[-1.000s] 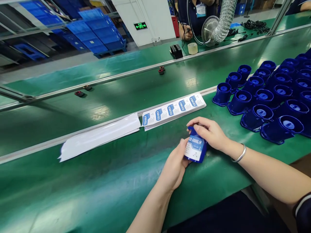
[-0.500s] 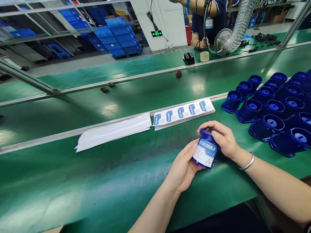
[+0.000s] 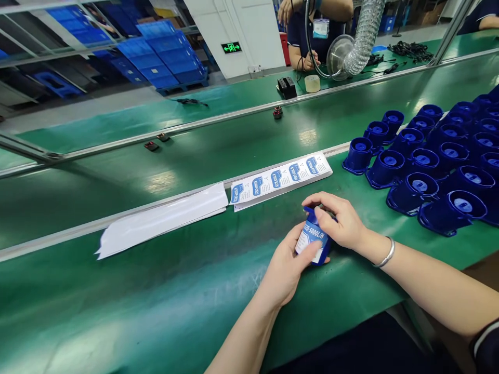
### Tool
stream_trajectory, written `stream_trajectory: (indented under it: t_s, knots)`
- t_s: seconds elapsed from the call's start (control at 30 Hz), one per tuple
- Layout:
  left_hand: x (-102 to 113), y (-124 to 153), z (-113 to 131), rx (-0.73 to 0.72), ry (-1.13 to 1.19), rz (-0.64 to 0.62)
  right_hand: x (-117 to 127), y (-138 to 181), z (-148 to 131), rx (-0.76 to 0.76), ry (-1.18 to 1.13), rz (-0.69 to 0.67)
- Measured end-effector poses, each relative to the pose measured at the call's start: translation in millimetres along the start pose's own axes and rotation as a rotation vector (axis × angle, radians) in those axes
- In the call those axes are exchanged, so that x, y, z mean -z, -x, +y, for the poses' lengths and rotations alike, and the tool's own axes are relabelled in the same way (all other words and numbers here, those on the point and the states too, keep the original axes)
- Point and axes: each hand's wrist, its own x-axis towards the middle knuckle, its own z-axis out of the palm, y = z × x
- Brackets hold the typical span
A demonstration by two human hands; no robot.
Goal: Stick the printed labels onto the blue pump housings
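A blue plastic housing [image 3: 322,251] with a blue and white label [image 3: 311,234] on its side is held between both hands above the green workbench. My left hand [image 3: 293,257] is closed round its lower left part, the thumb lying across the label. My right hand [image 3: 339,218] grips the upper right rim, with fingers over the top and thumb near the label's upper edge. Part of the label and the housing's far side are hidden by my hands. Beyond them lies a sheet of the same labels [image 3: 283,179], beside some white backing paper [image 3: 167,217].
Several blue housings [image 3: 419,186] stand in rows at the right. A metal rail [image 3: 74,236] runs along the bench behind the sheets. Small dark parts [image 3: 277,112] lie farther back. Across the bench a person [image 3: 312,44] works near a flexible duct [image 3: 364,39] and a tape roll [image 3: 312,83].
My left thumb has moved from the label's left edge across its face. Both hands still hold the housing. The camera view has shifted, moving the scene leftward.
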Motion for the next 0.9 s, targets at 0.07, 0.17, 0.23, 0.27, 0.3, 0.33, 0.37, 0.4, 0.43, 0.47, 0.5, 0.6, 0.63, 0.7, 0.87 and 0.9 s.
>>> stream_trajectory:
  t_s: [0.07,0.17,0.23,0.27,0.3,0.33,0.37,0.4,0.43,0.47,0.5,0.6,0.63,0.7,0.87,0.9]
  knots:
    - [2.0,-1.2,-2.3,-0.014,-0.102,-0.013,-2.0,-0.6,-0.4,-0.011,0.020,0.004]
    - [5.0,-2.2,-6.1,-0.033,-0.255,-0.003,-2.9,-2.7,-0.4,-0.109,-0.011,-0.005]
    - [5.7,-2.2,-8.5,-0.078,-0.357,0.022,-1.8,-4.4,0.2,-0.199,-0.041,-0.011]
    - [5.6,-2.2,-9.7,-0.110,-0.403,0.036,-1.1,-5.2,0.7,-0.241,-0.058,-0.008]
    - [5.5,-2.3,-10.7,-0.144,-0.436,0.043,-0.3,-5.9,1.4,-0.276,-0.075,0.000]
    - [5.3,-2.4,-11.5,-0.171,-0.454,0.043,0.4,-6.5,2.1,-0.300,-0.089,0.009]
    - [5.3,-2.6,-12.1,-0.183,-0.455,0.034,0.9,-6.8,2.9,-0.315,-0.099,0.018]
    - [5.5,-2.8,-12.2,-0.180,-0.441,0.022,1.1,-6.9,3.6,-0.322,-0.105,0.026]
    - [5.9,-3.0,-11.9,-0.164,-0.412,0.005,1.1,-6.8,4.2,-0.321,-0.105,0.031]
    - [6.2,-3.1,-11.1,-0.142,-0.372,-0.010,0.9,-6.5,4.6,-0.316,-0.101,0.033]
    - [6.6,-3.0,-9.9,-0.121,-0.327,-0.019,0.3,-6.0,4.8,-0.310,-0.097,0.038]
    - [6.3,-2.2,-4.4,-0.101,-0.156,0.005,-2.7,-3.5,4.1,-0.292,-0.104,0.064]
    - [5.8,-2.1,-2.5,-0.093,-0.082,0.020,-4.2,-2.2,3.4,-0.287,-0.108,0.070]
    - [4.5,-2.7,0.0,-0.059,0.058,0.050,-7.6,0.8,1.3,-0.285,-0.110,0.069]
    - [1.8,-7.5,-4.7,-0.073,0.019,0.181,-14.7,9.1,-4.5,-0.229,-0.047,0.051]
    - [1.6,-7.9,-6.5,-0.099,-0.048,0.202,-15.1,9.9,-4.8,-0.216,-0.035,0.053]
